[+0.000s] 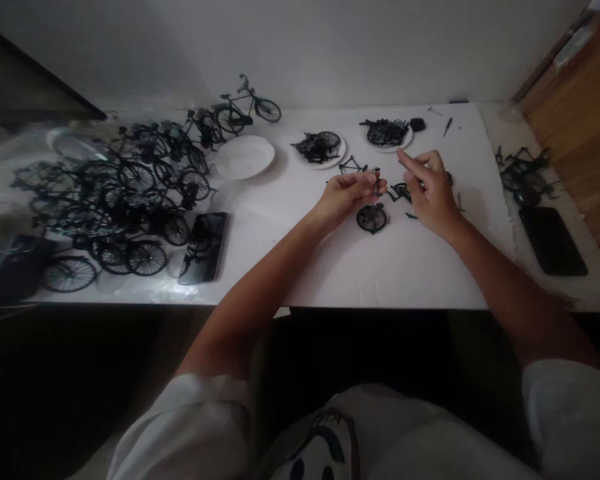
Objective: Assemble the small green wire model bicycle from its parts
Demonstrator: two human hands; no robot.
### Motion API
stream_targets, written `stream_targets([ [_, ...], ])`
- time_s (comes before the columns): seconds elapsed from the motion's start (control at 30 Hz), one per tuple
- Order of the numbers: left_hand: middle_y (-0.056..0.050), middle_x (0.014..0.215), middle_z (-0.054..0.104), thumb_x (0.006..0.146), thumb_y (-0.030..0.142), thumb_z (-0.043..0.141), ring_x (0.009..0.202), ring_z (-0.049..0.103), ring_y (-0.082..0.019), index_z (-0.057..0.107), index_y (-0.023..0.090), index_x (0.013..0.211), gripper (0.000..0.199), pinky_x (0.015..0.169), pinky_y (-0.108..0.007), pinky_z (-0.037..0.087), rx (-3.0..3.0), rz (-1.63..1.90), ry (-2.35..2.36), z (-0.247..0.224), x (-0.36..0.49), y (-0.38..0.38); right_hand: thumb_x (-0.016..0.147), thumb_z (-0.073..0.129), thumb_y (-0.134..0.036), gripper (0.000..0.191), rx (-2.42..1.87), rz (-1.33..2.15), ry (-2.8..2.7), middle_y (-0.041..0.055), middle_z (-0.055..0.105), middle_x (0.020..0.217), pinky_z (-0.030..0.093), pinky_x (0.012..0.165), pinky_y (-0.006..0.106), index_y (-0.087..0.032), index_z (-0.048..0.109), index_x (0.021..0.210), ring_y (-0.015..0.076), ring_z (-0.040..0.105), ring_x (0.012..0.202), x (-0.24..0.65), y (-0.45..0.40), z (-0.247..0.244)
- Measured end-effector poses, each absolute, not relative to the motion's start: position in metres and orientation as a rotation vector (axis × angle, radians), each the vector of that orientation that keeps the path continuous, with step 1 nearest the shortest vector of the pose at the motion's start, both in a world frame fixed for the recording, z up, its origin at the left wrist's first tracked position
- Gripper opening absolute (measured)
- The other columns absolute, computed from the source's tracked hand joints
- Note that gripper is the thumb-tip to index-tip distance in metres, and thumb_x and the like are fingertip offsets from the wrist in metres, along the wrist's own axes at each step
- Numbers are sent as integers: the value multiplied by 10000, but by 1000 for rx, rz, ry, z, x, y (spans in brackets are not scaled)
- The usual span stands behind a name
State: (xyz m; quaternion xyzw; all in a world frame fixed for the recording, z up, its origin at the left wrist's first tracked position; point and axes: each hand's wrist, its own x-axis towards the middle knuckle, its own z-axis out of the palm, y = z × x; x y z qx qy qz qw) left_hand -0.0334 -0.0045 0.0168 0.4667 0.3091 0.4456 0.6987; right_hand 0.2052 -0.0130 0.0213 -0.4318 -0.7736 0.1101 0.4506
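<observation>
My left hand [347,192] is closed above the white board, its fingertips pinching a small dark bicycle part [377,181]. To its right, my right hand [433,193] is raised with thumb and fingers pressed together; what they hold, if anything, is too small to make out. Just below my left fingertips lies a miniature bicycle wheel [371,218]. A thin bicycle frame [351,165] rests behind my left hand. Between the hands, and partly hidden by the right one, is another dark bicycle part [401,193].
Finished-looking miniature bicycles [130,180] crowd the left, with one bicycle [247,110] at the back. White plates [245,158] stand behind, two bearing dark parts [317,146]. Phones lie left [203,248] and right [553,240]. A small pen-like tool [448,127] lies back right.
</observation>
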Motion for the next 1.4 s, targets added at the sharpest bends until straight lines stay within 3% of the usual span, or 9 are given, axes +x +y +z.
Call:
stream_targets([
  [0.17,-106,1162,849,920,433,924,1124,816,-187,835,154,1113,351,1021,-289,639,1011,995,658,15,-34,-4,1045,743,-464,248,-981,346,-1802,46,719,948,614,795,412,-285,811,1201,217,666,818,196,-16,15],
  [0.3,-110,1166,848,916,418,928,1095,814,-182,838,155,1113,341,1005,-293,634,995,998,672,15,-33,-3,1036,765,-454,192,-990,301,-1727,39,716,914,594,743,370,-268,788,994,206,670,811,190,-22,21],
  [0.53,-86,1139,850,914,367,932,1009,796,-133,847,171,1104,286,930,-241,597,954,1005,624,13,-32,-1,1048,724,-439,192,-951,264,-1808,63,709,1021,613,768,362,-265,802,1073,207,684,878,188,-25,30],
  [0.77,-78,1100,851,909,347,938,977,795,-123,857,173,1088,263,894,-232,578,956,1026,586,7,-30,2,978,818,-378,128,-963,244,-1723,40,772,928,532,603,316,-251,818,993,183,678,758,186,-27,25],
  [1.03,-50,980,831,908,356,938,946,787,-114,848,166,1058,257,851,-218,583,1001,1007,605,11,-29,-1,985,822,-397,155,-958,166,-1763,26,758,838,524,615,334,-260,816,912,173,635,695,189,-27,31],
  [1.4,-43,960,821,914,326,934,900,761,-98,845,160,1030,222,823,-214,561,1008,1009,642,11,-28,-1,1014,798,-383,146,-973,172,-1845,40,744,874,533,654,357,-259,783,939,188,623,721,191,-27,35],
])
